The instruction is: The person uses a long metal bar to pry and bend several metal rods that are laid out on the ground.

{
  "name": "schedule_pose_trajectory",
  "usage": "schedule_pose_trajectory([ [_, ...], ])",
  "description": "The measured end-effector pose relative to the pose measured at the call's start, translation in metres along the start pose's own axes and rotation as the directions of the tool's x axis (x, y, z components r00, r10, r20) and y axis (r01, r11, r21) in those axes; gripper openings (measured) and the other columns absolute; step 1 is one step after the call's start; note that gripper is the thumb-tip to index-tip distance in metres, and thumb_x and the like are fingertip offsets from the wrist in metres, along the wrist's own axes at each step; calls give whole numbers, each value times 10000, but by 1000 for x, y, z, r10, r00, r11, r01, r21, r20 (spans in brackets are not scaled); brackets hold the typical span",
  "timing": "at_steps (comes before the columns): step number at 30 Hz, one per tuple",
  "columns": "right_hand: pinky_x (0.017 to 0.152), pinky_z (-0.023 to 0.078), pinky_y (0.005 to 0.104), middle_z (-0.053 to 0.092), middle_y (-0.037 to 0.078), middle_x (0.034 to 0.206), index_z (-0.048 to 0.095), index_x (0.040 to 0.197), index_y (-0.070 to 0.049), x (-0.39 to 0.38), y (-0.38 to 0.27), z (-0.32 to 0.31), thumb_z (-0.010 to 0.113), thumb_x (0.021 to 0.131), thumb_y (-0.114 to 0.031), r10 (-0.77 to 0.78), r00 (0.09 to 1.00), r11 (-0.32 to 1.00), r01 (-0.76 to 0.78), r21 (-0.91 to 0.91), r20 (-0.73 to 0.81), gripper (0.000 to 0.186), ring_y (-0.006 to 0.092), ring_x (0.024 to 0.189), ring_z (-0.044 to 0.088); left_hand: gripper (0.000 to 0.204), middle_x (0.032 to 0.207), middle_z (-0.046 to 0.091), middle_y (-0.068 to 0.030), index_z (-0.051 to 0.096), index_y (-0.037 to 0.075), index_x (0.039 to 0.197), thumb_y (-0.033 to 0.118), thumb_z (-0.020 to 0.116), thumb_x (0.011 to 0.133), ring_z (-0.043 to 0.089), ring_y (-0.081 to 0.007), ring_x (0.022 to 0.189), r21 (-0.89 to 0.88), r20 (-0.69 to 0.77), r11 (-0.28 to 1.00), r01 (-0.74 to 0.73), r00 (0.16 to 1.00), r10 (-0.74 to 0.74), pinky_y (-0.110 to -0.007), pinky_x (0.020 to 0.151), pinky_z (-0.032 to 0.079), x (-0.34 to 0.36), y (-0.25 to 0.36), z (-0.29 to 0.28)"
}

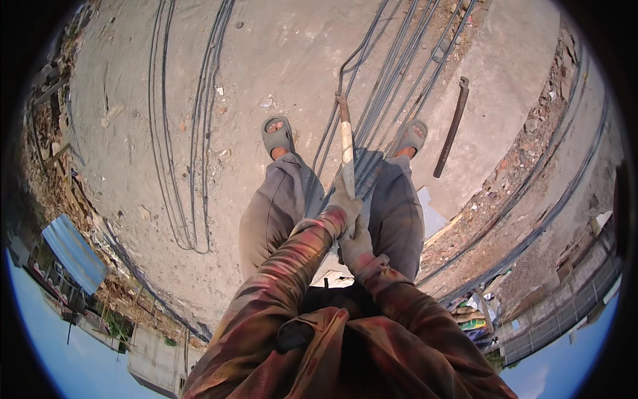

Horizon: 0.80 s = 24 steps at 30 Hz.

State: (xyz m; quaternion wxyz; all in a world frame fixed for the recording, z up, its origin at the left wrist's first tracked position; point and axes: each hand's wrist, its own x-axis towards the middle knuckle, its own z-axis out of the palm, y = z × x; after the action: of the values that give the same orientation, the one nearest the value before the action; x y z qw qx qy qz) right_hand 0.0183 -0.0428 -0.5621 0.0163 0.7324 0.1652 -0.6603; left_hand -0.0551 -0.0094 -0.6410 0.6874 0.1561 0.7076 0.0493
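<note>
Both my hands wear pale gloves and are closed around one long bar-bending lever [347,143], whose worn handle points away from me between my legs. My left hand [345,203] grips it farther out. Closer to my body, my right hand [357,245] is wrapped round the lower part. At the far end, the lever's rusty head meets a thin steel rebar [341,73] that shows a kink there. A bundle of straight rebars [393,73] runs along the ground beside the lever and passes between my feet.
A dark bar with a hooked end [452,126] lies right of my right foot. Bent rebars [193,133] lie to the left. Longer rods [531,179] and rubble [512,166] line the right side. A blue corrugated sheet [74,253] is at the far left.
</note>
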Motion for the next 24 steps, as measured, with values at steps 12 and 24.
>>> schedule_pose_trajectory([
  [12, 337, 378, 291, 510, 50, 598, 360, 1320, -114, 41, 53, 1, 597, 845, -158, -25, 999, 999, 25, -21, -20, 533, 138, 399, 488, 823, 1064, 571, -320, 148, 43, 1412, 79, 584, 715, 576, -450, 1014, -5, -38, 1000, 16, 999, -16, -424, 863, 463, 31, -31, 15],
  [24, 620, 518, 384, 651, 176, 837, 384, 1343, -89, 33, 54, 16, 612, 801, -168, 80, 996, 985, -84, -153, -32, 594, 291, 704, 664, 875, 1259, 479, -272, 148, -15, 1445, 94, 605, 707, 477, -341, 1198, -105, -85, 984, -142, 987, 134, -341, 1011, 369, 41, -79, 23],
])
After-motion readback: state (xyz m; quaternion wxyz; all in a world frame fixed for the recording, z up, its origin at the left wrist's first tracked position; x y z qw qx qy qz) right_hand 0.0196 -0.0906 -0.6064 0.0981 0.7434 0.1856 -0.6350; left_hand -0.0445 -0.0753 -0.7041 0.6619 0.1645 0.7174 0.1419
